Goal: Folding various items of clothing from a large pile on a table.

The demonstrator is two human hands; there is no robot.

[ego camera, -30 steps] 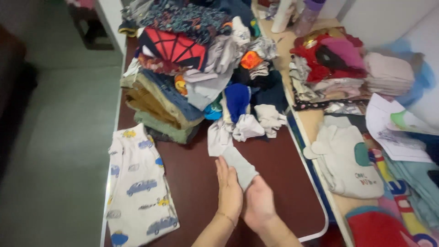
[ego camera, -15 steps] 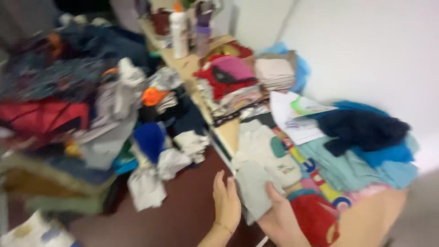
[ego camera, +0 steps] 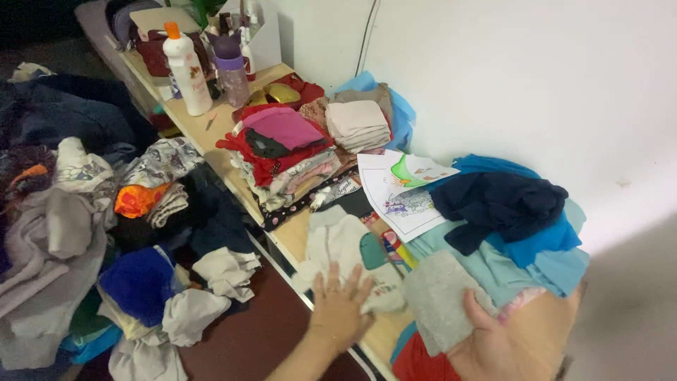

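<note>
My right hand [ego camera: 493,349] grips a folded grey cloth [ego camera: 437,300] with the thumb on top, low at the right, over a red garment [ego camera: 416,360] and pale teal fabric [ego camera: 493,271]. To its left my left hand [ego camera: 340,310] lies flat with fingers spread, next to a cream-white garment [ego camera: 342,243] that rests on the light wooden tabletop [ego camera: 296,236]. The left hand holds nothing.
Folded clothes are stacked behind: a red and pink stack [ego camera: 278,144], a beige stack [ego camera: 358,125], a navy garment [ego camera: 497,204] on blue fabric. Printed paper sheets [ego camera: 402,187] lie between. Bottles [ego camera: 185,67] stand at the back. Loose clothes [ego camera: 92,233] cover the dark table on the left.
The view has swung right from the dark table to the wooden one. My right hand carried the grey cloth rightwards; my left hand let go of it and now lies flat.
</note>
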